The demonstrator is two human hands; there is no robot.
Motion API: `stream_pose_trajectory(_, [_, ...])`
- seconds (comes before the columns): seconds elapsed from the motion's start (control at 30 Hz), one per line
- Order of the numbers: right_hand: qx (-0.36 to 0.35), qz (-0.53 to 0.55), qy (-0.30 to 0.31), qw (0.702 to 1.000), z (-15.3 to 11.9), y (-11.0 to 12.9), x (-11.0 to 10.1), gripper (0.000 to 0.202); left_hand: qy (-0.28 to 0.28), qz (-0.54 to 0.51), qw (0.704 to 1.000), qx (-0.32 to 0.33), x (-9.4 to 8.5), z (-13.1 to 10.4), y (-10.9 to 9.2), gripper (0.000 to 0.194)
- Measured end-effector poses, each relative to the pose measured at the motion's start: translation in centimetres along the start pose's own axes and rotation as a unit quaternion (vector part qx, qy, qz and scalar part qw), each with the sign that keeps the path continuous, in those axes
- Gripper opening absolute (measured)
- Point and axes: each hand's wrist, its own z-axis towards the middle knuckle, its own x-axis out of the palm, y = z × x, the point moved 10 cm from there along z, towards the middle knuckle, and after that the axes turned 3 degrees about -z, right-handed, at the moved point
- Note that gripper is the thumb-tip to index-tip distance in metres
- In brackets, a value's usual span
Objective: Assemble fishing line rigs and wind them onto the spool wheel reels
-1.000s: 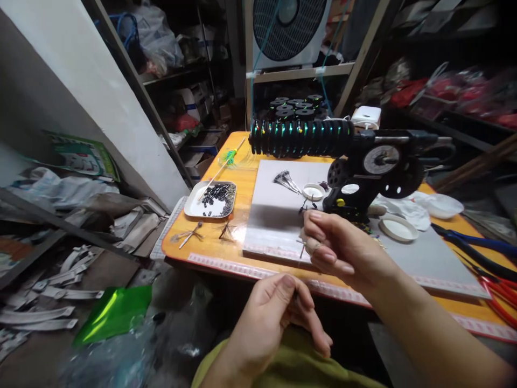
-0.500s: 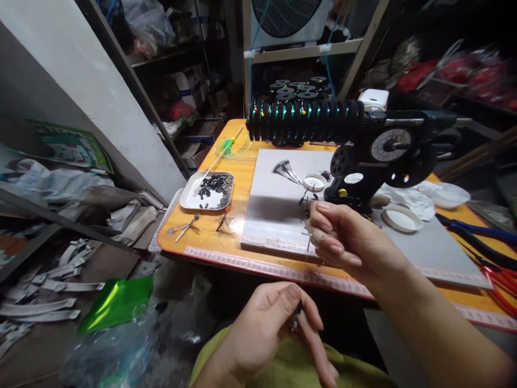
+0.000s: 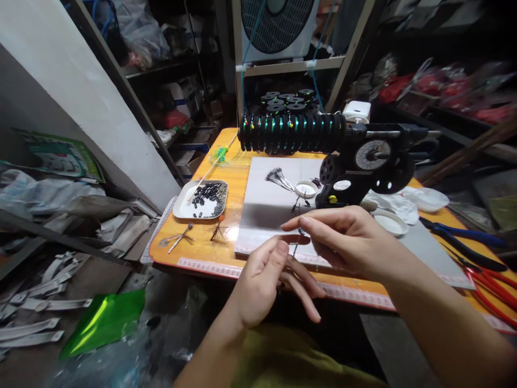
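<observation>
My left hand (image 3: 269, 275) is raised before the table's front edge, thumb against the index finger, other fingers loosely spread; anything pinched there is too small to name. Just above and to its right, my right hand (image 3: 343, 234) has thumb and index finger together near a thin dark piece (image 3: 296, 249) that hangs between the hands. Behind them on the grey board (image 3: 260, 215) lie a bundle of thin wires with dark tips (image 3: 279, 179), a small round white dish (image 3: 306, 188) and small black pieces (image 3: 307, 203).
A black machine (image 3: 363, 161) with a row of spools (image 3: 293, 132) stands at the back. On the left is a white tray (image 3: 180, 207) of small black parts. Blue-handled pliers (image 3: 468, 233) and red-handled tools (image 3: 490, 285) lie at the right. A fan (image 3: 278, 24) is behind.
My left hand has risen toward the board, and my right hand has come close to it, its fingers now extended. The view has shifted slightly.
</observation>
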Motion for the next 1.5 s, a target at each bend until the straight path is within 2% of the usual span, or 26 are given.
stream_pose_trajectory(0.17, [0.027, 0.038, 0.013, 0.999, 0.1, -0.4, 0.4, 0.04, -0.039, 0.047, 0.998, -0.001, -0.1, 0.7, -0.9, 0.032])
stream_pose_trajectory(0.23, [0.037, 0.109, 0.03, 0.993, 0.3, -0.5, 1.1, 0.036, -0.052, 0.054, 0.997, 0.013, -0.2, 0.6, -1.0, 0.032])
stream_pose_trajectory(0.33, [0.069, 0.295, 0.078, 0.95, 0.7, -0.7, 3.0, 0.036, -0.072, 0.037, 0.995, 0.053, -0.3, 0.4, -0.6, 0.034])
stream_pose_trajectory(0.43, [0.092, 0.392, 0.062, 0.913, 1.2, -1.1, 3.9, 0.043, -0.087, -0.023, 0.993, 0.078, -0.4, 0.0, 0.5, 0.038])
stream_pose_trajectory(0.53, [0.086, 0.409, 0.024, 0.908, 1.8, -1.2, 3.9, 0.045, -0.091, -0.08, 0.99, 0.078, -0.4, -0.7, 1.5, 0.039])
stream_pose_trajectory(0.67, [0.065, 0.417, -0.007, 0.907, 2.2, -0.8, 3.1, 0.047, -0.052, -0.157, 0.985, 0.04, 0.5, -1.7, 3.1, 0.037])
stream_pose_trajectory(0.87, [0.074, 0.394, 0.022, 0.916, 2.2, -1.0, 3.1, 0.045, -0.011, -0.279, 0.96, 0.018, 1.5, -3.0, 4.1, 0.041])
stream_pose_trajectory(1.07, [0.072, 0.397, 0.029, 0.915, 2.2, -1.6, 3.0, 0.044, -0.005, -0.293, 0.956, -0.003, 1.6, -3.9, 4.0, 0.034])
stream_pose_trajectory(1.5, [0.082, 0.384, 0.031, 0.919, 2.0, -1.9, 3.0, 0.044, -0.007, -0.319, 0.948, -0.016, 1.4, -4.6, 5.2, 0.038])
